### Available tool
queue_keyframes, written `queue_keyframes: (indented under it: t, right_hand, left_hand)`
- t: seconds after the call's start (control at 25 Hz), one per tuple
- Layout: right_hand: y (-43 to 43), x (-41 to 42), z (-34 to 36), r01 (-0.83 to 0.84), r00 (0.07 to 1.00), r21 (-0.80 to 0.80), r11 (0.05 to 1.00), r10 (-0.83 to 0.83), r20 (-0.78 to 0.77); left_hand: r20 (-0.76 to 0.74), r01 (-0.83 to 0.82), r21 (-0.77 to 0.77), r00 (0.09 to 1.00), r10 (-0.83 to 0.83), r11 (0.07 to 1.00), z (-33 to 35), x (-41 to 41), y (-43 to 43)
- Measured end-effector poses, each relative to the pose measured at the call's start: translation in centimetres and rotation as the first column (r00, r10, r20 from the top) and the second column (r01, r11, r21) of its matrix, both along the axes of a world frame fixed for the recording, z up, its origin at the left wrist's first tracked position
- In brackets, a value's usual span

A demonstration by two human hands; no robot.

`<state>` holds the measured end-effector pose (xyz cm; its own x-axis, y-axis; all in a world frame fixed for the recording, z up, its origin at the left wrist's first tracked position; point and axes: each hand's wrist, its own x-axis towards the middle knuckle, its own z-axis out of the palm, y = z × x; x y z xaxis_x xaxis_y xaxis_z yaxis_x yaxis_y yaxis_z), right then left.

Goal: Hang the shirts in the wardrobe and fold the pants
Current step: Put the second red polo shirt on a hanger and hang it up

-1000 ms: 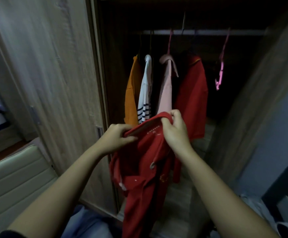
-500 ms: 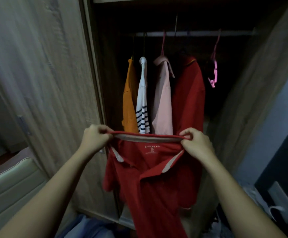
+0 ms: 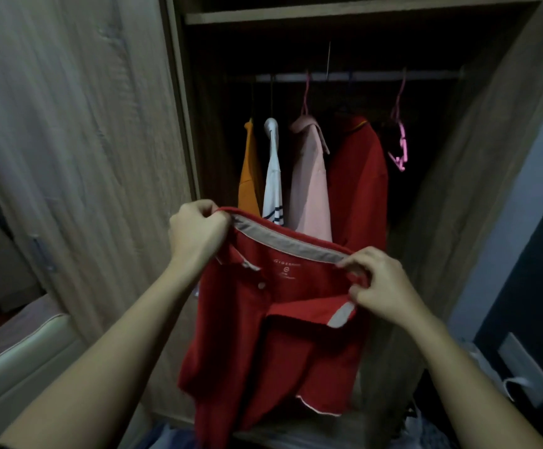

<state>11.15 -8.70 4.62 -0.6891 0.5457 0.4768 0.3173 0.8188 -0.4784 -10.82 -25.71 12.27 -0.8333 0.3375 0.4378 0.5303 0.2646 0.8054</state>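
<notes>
1. Where the collar's higher end bunches, left hand (image 3: pixel 198 236): fingers curled round the fabric, gripping that corner.
2. Right hand (image 3: pixel 382 285): thumb and fingers pinch the collar's other end, lower and further right. Both hands are well apart, with the collar drawn taut between them.
3. Red polo shirt (image 3: pixel 273 335): held in the air in front of the open wardrobe. Its grey-lined collar (image 3: pixel 289 244) slopes down toward the right. A printed label sits below the collar, too blurred to read. The placket has a white button, and the sleeve edge is white-trimmed. The body hangs loose beneath both hands.
4. Rail (image 3: pixel 360 76): runs across the dark wardrobe interior, above and behind the held shirt.
5. Garments on the rail, left to right and close together: orange shirt (image 3: pixel 249 176), white striped shirt (image 3: pixel 273 183), pale pink shirt (image 3: pixel 310 189), hung red shirt (image 3: pixel 357 183).
6. Pink hanger (image 3: pixel 400 140): hangs alone on the rail, right of the hung red shirt.
7. Shelf board (image 3: pixel 328 12): above the rail.
8. Wardrobe door (image 3: pixel 85 124): wood-grain, left of the opening.
9. Pale cushioned edge (image 3: pixel 20 361): lower left.
10. Wall plate (image 3: pixel 526 367): lower right.
</notes>
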Motion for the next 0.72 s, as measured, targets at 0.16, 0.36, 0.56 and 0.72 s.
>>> queue_keyframes:
  t: [0.16,0.36,0.56,0.72]
  right_hand:
    - [-1.5,0.4,0.5,-0.062,0.998,-0.150,0.987,0.056,-0.038]
    - [-2.0,0.2,4.7,0.146,0.948,-0.108,0.983,-0.170,-0.268]
    - [-1.6,0.3,6.1,0.195,0.975,-0.068,0.979,-0.201,-0.094]
    - [-1.2,0.9,8.1,0.206,0.977,-0.051,0.977,-0.208,-0.037]
  left_hand:
    - [0.045,-0.026,-0.016,0.999,0.027,1.000,1.3,-2.9,-0.6]
    - [0.206,0.122,0.020,0.971,-0.123,0.992,-0.8,-4.2,-1.0]
    - [0.279,0.402,-0.058,0.886,-0.371,0.914,-3.9,-5.4,-0.2]
    - [0.358,0.591,-0.246,0.792,-0.494,0.768,-4.9,-4.4,1.5]
